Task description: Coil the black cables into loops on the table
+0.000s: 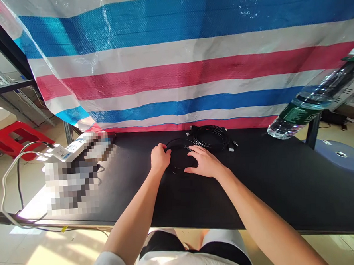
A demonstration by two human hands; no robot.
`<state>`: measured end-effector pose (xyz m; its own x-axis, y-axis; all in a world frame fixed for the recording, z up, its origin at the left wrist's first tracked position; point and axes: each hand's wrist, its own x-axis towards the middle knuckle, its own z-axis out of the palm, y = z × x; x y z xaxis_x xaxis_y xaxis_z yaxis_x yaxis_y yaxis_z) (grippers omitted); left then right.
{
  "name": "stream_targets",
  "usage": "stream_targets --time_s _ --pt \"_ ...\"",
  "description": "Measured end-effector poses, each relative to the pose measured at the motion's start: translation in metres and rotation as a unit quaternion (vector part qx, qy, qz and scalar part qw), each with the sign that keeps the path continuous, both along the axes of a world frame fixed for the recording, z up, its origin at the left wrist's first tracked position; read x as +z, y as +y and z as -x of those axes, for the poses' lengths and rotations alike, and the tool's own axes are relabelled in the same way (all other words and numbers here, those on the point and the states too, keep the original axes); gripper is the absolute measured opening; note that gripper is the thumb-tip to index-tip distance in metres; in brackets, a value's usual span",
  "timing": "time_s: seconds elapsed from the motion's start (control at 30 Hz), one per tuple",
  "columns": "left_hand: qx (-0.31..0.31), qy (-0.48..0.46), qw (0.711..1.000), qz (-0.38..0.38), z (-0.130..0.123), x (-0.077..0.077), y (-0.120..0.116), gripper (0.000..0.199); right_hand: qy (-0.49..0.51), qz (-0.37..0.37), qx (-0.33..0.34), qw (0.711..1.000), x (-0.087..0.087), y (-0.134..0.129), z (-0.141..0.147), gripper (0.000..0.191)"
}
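Cable, head view: a thin black coil (pixel 178 158) is lying flat on the black table (pixel 288 189), mid-width and toward the far side, and both hands are resting on it. The left hand (pixel 159 157) is curling closed over the coil's left arc, fingers tucked in as if gripping the loops. The right hand (pixel 204 162) is lying spread and flat, palm down, pressing the right arc against the tabletop. The cable is looking light, limp and springy, likely to uncoil if released; gathering several loops together at one arc would be the surest hold. A second, thicker black bundle (pixel 211 136) is sitting just beyond, nearly touching. A striped tarp (pixel 191 67) is hanging right behind, closing off the far edge. A water bottle (pixel 313 100) is leaning at far right, and a power strip (pixel 71 149) is sitting at far left. Open tabletop is stretching near and right of the hands.
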<state>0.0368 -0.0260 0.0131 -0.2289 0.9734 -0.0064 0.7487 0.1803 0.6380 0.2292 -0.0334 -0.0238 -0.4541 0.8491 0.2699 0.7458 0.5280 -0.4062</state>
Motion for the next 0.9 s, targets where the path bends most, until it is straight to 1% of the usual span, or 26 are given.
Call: stream_targets --time_s 0.1,0.13,0.17,0.2,0.27,0.3,0.33,0.37,0.43,0.5,0.57,0.63,0.7,0.9 --pt "-0.028 0.080 0.996 -0.026 0.000 0.002 -0.003 0.016 0.009 -0.025 -0.031 0.999 -0.005 0.003 0.004 0.052" --pt "-0.053 0.090 0.994 -0.044 0.002 0.002 -0.004 0.018 0.016 -0.032 -0.036 0.999 -0.007 0.004 0.005 0.049" --pt "-0.096 0.090 0.990 -0.058 0.004 0.004 -0.005 0.019 0.022 -0.038 -0.040 0.998 -0.009 0.004 0.005 0.045" --pt "-0.155 0.083 0.982 -0.063 0.007 0.005 -0.006 0.018 0.029 -0.041 -0.043 0.998 -0.010 0.005 0.005 0.042" --pt "-0.288 0.055 0.955 -0.044 0.014 0.007 -0.006 0.017 0.042 -0.043 -0.050 0.997 -0.013 0.007 0.003 0.036" --pt "-0.338 0.041 0.940 -0.024 0.017 0.008 -0.006 0.018 0.051 -0.042 -0.056 0.996 -0.014 0.008 0.003 0.034" --pt "-0.371 0.032 0.928 -0.004 0.019 0.009 -0.006 0.019 0.063 -0.040 -0.062 0.995 -0.014 0.009 0.002 0.032" --pt "-0.388 0.030 0.921 0.010 0.020 0.009 -0.007 0.019 0.078 -0.038 -0.068 0.994 -0.014 0.009 0.002 0.031" --pt "-0.394 0.041 0.918 0.021 0.019 0.009 -0.007 0.016 0.122 -0.029 -0.073 0.989 -0.014 0.011 0.002 0.029" --pt "-0.387 0.060 0.920 0.018 0.014 0.008 -0.009 0.011 0.180 -0.016 -0.063 0.982 -0.014 0.012 0.004 0.029" --pt "-0.366 0.081 0.927 0.008 0.009 0.008 -0.010 0.009 0.235 -0.006 -0.044 0.971 -0.013 0.012 0.005 0.029" --pt "-0.328 0.103 0.939 -0.003 0.005 0.007 -0.012 0.008 0.266 -0.004 -0.032 0.963 -0.013 0.011 0.007 0.029" --pt "-0.294 0.116 0.949 -0.012 0.003 0.005 -0.012 0.008 0.276 -0.006 -0.033 0.961 -0.012 0.011 0.008 0.028" --pt "-0.222 0.122 0.966 -0.052 0.001 0.001 -0.006 0.014 0.275 -0.003 -0.036 0.961 -0.010 0.010 0.007 0.029"
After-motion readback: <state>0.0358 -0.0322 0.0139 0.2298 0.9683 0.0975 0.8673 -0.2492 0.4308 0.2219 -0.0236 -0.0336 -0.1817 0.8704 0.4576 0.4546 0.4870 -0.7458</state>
